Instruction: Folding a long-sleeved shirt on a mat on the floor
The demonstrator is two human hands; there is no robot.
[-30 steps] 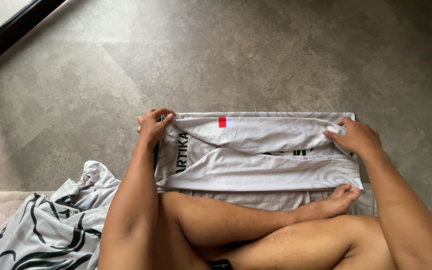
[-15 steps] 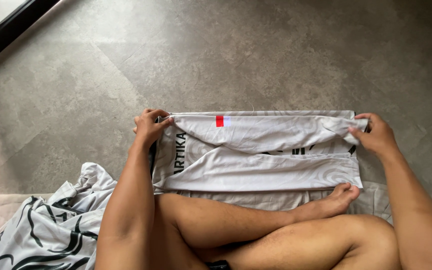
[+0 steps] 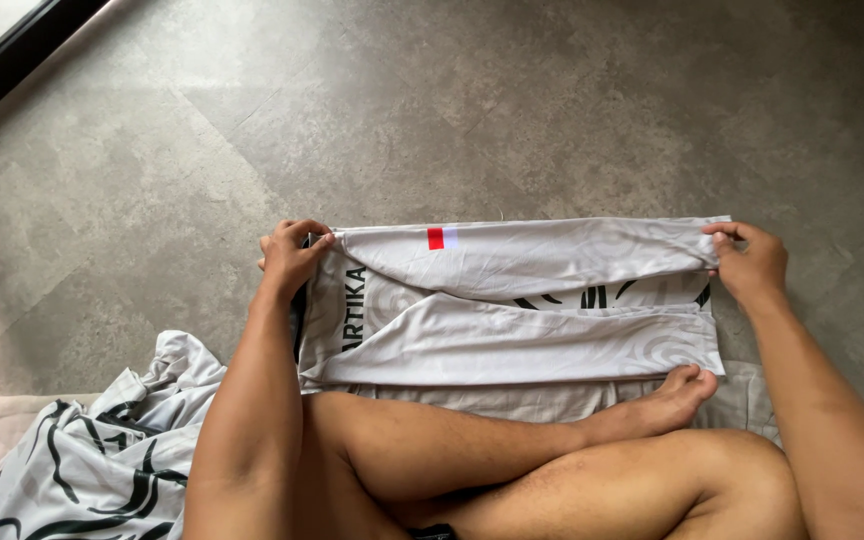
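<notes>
Left hand [image 3: 290,258]: I see fingers pinching the white jersey's [image 3: 512,300] left end
Right hand [image 3: 750,262]: fingers grip its right end
Jersey: folded lengthwise on the grey floor [image 3: 452,110], before my crossed legs [image 3: 512,470]

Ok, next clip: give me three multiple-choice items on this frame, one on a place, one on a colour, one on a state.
1. Where does the crumpled black-patterned cloth lie?
A. lower left, beside the person's knee
B. on top of the shirt
C. far end of the floor

2. What colour is the small patch on the white shirt?
A. green
B. red
C. yellow

3. How do the hands stand?
A. both lifted off
B. only one on the shirt
C. each pinching one end of the upper fold

Answers: 1 A, it sits at the lower left corner. 2 B, the patch is red. 3 C, left hand and right hand grip opposite ends.
</notes>
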